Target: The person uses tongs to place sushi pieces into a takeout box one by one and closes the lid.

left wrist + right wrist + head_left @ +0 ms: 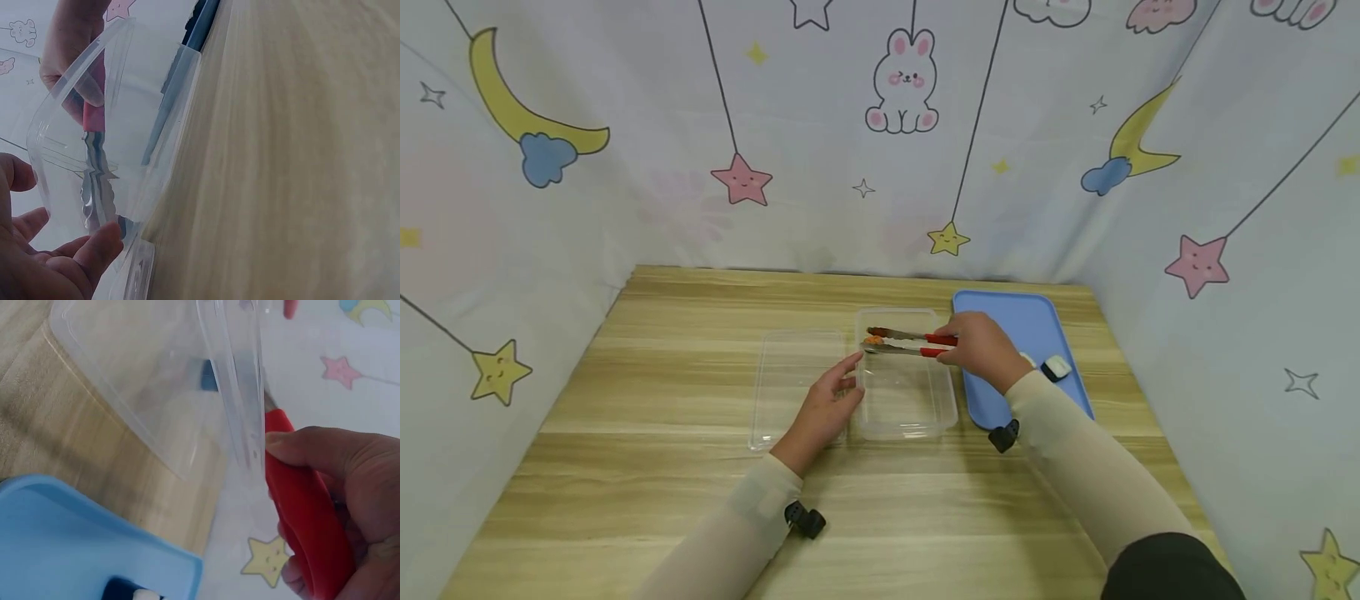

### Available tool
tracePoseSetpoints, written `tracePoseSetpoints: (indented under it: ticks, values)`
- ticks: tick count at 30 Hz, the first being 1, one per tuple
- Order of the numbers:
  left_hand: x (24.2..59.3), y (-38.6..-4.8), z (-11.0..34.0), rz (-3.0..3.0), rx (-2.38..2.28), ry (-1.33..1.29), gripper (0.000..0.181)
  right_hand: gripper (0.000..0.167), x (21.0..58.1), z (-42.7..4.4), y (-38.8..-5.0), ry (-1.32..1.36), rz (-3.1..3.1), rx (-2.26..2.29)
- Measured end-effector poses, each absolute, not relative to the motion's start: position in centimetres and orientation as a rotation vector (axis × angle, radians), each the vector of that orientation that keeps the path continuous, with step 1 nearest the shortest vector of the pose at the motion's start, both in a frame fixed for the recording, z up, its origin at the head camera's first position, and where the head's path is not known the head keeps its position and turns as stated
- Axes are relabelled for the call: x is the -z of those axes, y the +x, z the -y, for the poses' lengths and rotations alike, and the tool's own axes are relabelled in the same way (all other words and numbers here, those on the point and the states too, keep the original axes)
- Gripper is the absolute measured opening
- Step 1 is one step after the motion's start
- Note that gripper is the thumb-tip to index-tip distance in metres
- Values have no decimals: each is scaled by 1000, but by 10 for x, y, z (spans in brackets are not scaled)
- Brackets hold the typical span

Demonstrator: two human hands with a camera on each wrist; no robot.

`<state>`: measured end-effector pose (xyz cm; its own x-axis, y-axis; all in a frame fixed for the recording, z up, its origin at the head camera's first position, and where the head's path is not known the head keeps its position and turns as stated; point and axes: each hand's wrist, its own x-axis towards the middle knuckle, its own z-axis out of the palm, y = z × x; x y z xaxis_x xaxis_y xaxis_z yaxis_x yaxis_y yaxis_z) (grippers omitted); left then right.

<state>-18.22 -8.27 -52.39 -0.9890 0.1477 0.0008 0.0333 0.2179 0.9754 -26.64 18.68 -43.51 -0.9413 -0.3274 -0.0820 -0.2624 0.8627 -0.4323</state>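
Observation:
My right hand [981, 346] grips red-handled metal tongs [940, 339] over the far part of a clear plastic box [898, 421]. Between the tong tips is a small orange-topped piece [874, 340], which looks like sushi; in the left wrist view the box wall and fingers partly cover that end. At the box's left side is my left hand [820, 408], its fingers spread and slightly bent against or close to the wall. The red handle [306, 519] lies between thumb and fingers in the right wrist view, where the tong tips are mostly hidden behind the box.
Left of the box lies a clear plastic lid or shallow tray [797, 367], partly behind my left hand. A blue tray [1003, 308] on the right bears a white-and-black sushi piece [1056, 368] and another mostly hidden one. Patterned cloth [820, 225] borders the wooden table [662, 400].

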Motion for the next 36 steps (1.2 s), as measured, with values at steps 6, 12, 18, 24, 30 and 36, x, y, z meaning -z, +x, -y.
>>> tracePoseSetpoints:
  ticks: [6,12,18,24,30,36]
  values:
    - [525,-181,81,-2378,-1890,178,59,44,434,-194,-265,-439,-2870,651]
    - [525,-181,80,-2367,-1890,173,58,51,428,-229,-257,-400,-2899,740]
    - [526,-181,80,-2373,-1887,174,58,55,421,-295,-239,-257,-3008,778]
    - [525,-180,82,-2373,-1891,166,59,61,424,-365,-211,-40,-3041,738]
    - [524,-179,84,-2364,-1894,176,60,66,438,-416,-175,51,-3082,641]
    - [526,-180,84,-2345,-1902,165,60,62,449,-438,-152,121,-3097,586]
